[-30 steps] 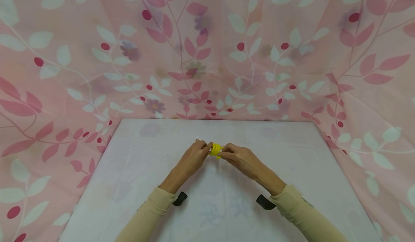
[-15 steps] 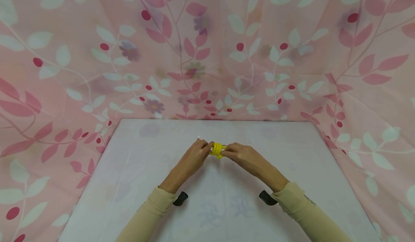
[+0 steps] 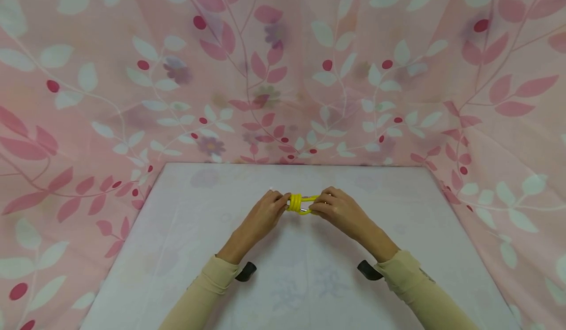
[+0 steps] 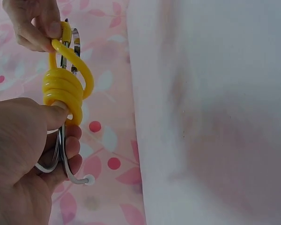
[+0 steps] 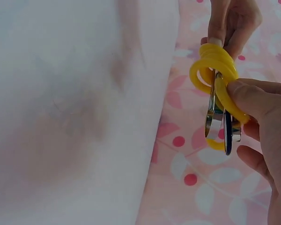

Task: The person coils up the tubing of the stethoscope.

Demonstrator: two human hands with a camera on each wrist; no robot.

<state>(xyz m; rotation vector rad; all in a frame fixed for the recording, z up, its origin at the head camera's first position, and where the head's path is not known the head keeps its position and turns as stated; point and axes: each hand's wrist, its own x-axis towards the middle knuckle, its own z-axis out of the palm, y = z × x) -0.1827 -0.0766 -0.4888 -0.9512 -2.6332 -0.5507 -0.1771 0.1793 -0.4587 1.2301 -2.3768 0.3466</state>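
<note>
In the head view both hands meet above the middle of the white table. A glossy yellow cord (image 4: 63,86), thick and tube-like, is wound in several turns round a shiny metal hook piece (image 4: 65,164) with bent wire arms, one tipped white. My left hand (image 3: 264,212) grips the metal piece, its thumb pressing on the coil and fingers curled behind the wires. My right hand (image 3: 339,212) pinches a loose loop of the cord between thumb and fingers, near the metal's other end (image 5: 227,133), which shows curved flat bands. The cord's tail is partly hidden by the right fingers.
A white-covered table (image 3: 199,251) lies below the hands, with its far edge behind them. Pink floral cloth (image 3: 300,74) hangs at the back and both sides. A dark device shows at the left wrist (image 3: 245,272) and another at the right wrist (image 3: 369,271).
My right hand has moved right, away from the coil, drawing out a longer loop of yellow cord and exposing more metal. My left hand has stayed nearly in place.
</note>
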